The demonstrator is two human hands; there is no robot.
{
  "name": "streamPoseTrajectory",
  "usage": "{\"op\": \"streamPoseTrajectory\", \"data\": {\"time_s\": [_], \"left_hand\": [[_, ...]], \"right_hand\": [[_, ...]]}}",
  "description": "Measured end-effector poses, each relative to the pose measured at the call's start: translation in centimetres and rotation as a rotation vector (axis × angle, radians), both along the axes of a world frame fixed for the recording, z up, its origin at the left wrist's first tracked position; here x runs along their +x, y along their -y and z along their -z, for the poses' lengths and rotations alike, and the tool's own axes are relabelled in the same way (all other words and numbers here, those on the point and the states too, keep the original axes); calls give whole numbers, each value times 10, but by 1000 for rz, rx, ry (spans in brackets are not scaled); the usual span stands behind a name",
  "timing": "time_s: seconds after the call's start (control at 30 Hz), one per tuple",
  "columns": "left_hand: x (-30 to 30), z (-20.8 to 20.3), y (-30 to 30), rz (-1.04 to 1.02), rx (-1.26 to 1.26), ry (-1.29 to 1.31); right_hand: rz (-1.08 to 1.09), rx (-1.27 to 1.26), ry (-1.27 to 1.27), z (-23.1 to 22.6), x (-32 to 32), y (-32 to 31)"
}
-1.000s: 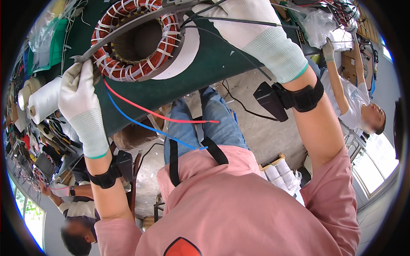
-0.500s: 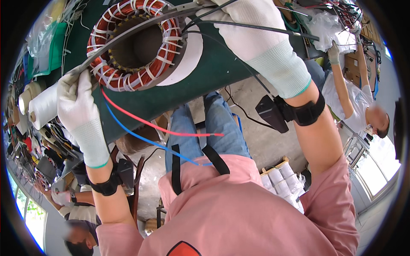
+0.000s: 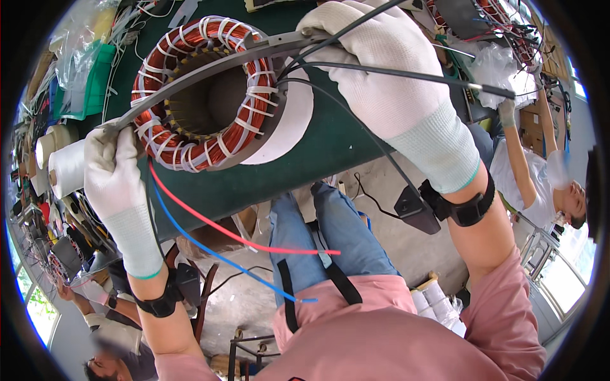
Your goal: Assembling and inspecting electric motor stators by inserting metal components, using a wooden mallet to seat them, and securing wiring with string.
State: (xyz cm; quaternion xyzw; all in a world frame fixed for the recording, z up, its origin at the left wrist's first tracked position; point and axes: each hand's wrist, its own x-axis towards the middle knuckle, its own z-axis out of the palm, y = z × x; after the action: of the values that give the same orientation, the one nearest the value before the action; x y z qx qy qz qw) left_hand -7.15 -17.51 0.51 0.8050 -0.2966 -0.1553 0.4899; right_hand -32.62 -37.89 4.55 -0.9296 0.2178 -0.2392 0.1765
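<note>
A motor stator (image 3: 257, 98) with copper windings laced in white cord rests on the green tabletop, its round bore facing up. A thin, curved grey metal strip (image 3: 210, 67) arches across its upper face. My gloved left hand (image 3: 115, 168) is closed on the strip's left end. My gloved right hand (image 3: 394, 79) grips the other end, its fingertips partly hidden by black leads (image 3: 406, 73) that run from the stator. Red (image 3: 222, 227) and blue (image 3: 219, 255) wires hang from the stator's lower left, over the table edge toward my lap.
White thread spools (image 3: 68, 170) and a green bin (image 3: 82, 95) stand at the left. A white disc-like sheet (image 3: 295, 127) lies beside the stator. More wound parts and plastic bags (image 3: 492, 66) are at the upper right. Other people work at both sides.
The whole view has shifted, so the stator, strip and hands sit lower in it. Both hands keep their hold on the strip, with little visible change against the stator.
</note>
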Motion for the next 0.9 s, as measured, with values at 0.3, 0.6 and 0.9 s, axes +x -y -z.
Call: {"op": "streamPoseTrajectory", "data": {"time_s": [0.3,0.6,0.9], "left_hand": [[0,0,3,-18,46,112],[18,9,0,13,58,151],[6,0,0,11,106,247]], "right_hand": [[-56,-104,110,15,1,4],[23,-188,82,22,-3,2],[49,-135,43,9,0,-15]]}}
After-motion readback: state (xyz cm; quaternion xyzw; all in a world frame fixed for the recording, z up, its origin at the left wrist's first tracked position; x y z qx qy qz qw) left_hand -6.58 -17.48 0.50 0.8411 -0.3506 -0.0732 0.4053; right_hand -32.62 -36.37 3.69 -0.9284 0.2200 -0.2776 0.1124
